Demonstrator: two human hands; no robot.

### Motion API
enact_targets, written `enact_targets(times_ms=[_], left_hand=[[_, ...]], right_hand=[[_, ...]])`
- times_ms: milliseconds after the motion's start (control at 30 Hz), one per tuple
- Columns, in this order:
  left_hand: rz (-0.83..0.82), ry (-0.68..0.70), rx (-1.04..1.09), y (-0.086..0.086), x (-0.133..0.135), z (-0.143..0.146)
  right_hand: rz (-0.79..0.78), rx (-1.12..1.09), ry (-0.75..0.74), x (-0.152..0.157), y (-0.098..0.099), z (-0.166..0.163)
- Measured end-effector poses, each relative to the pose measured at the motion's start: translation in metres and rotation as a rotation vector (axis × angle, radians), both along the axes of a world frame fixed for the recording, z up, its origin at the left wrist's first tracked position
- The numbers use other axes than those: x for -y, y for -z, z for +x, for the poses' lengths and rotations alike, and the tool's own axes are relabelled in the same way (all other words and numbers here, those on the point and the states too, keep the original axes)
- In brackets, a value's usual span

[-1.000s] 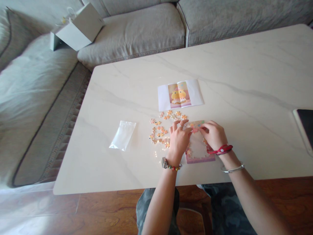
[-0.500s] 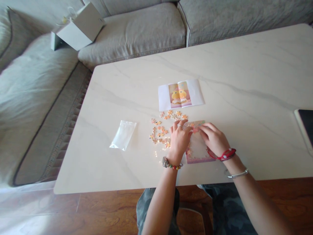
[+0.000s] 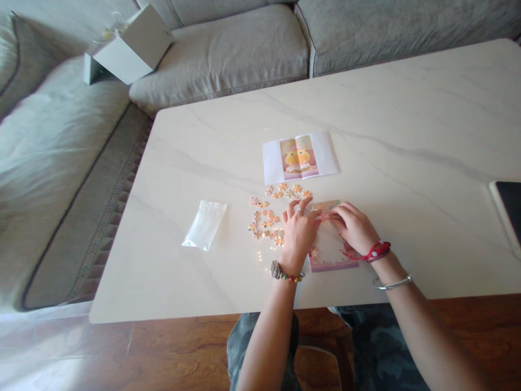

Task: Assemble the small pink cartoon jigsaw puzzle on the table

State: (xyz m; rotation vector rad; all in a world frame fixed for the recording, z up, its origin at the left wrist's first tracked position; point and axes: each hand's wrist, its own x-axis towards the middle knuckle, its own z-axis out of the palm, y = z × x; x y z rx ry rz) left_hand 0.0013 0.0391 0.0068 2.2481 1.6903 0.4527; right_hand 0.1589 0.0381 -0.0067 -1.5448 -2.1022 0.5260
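A small pink puzzle frame (image 3: 330,262) lies near the table's front edge, with its top row of pieces filled in. My left hand (image 3: 298,232) rests on the frame's upper left corner, fingers curled and pressed together at the top row. My right hand (image 3: 355,225) lies over the frame's right side, its fingertips pinched on a small puzzle piece (image 3: 324,216) at the top row, meeting the left fingertips. Loose orange and pink puzzle pieces (image 3: 266,221) are scattered just left of my left hand.
A folded reference sheet with a yellow cartoon picture (image 3: 300,157) lies behind the frame. A clear plastic bag (image 3: 204,224) sits to the left. A tablet (image 3: 507,209) lies at the right edge of the marble table (image 3: 407,136). A grey sofa with a white box (image 3: 130,46) stands behind.
My right hand slid down and left over the frame, then edged back up a little. My left hand stayed at the frame's top left corner.
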Motion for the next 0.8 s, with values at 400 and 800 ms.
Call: enact_targets(times_ms=[400,800], left_hand=[[0.026,-0.086,0.151,-0.005,-0.002,-0.032],[0.049,-0.064,0.098,-0.005,0.007,-0.045]], right_hand=[[-0.411,-0.547,0.25,0.001,-0.013,-0.005],[-0.4,-0.518,0.222,0.001,-0.013,-0.022]])
